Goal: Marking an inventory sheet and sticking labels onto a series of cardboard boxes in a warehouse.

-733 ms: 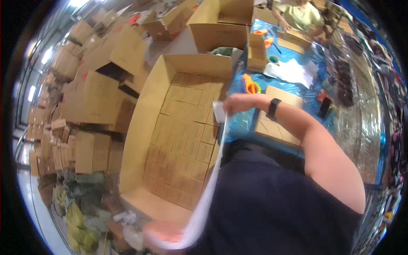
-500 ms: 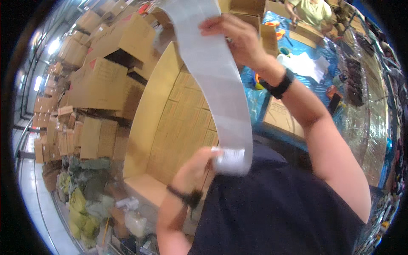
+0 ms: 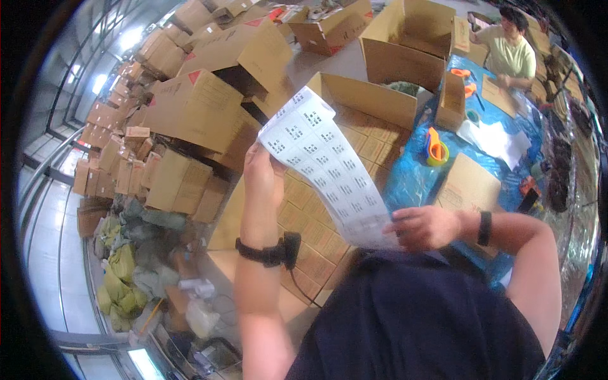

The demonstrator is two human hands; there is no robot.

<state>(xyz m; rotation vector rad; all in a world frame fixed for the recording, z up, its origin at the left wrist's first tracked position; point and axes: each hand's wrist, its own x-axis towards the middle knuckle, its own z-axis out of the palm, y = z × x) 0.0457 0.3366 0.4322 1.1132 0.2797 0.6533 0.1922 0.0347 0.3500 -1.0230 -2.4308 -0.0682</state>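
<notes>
A long white strip of printed labels [image 3: 335, 166] stretches slantwise in front of me, its printed side facing up. My left hand [image 3: 263, 168] grips its far, upper end, where the strip curls over; the fingers behind it are partly hidden. At the near, lower end my right hand [image 3: 425, 227] pinches the strip's edge between thumb and fingers. Beneath the strip stands a large open carton [image 3: 373, 100], packed with rows of small brown boxes [image 3: 311, 223].
On the right a blue-covered table [image 3: 405, 180] bears a flat brown carton [image 3: 472, 183], a yellow-orange tape roll [image 3: 437, 152], orange-handled scissors [image 3: 461, 73] and white paper [image 3: 500, 142]. A person [image 3: 512, 56] works at its far side. Stacked cartons [image 3: 190, 111] fill the left.
The strip has turned from its blank side to its printed side. My left hand has risen to its upper end, while my right hand has come down to the lower end. The view has shifted.
</notes>
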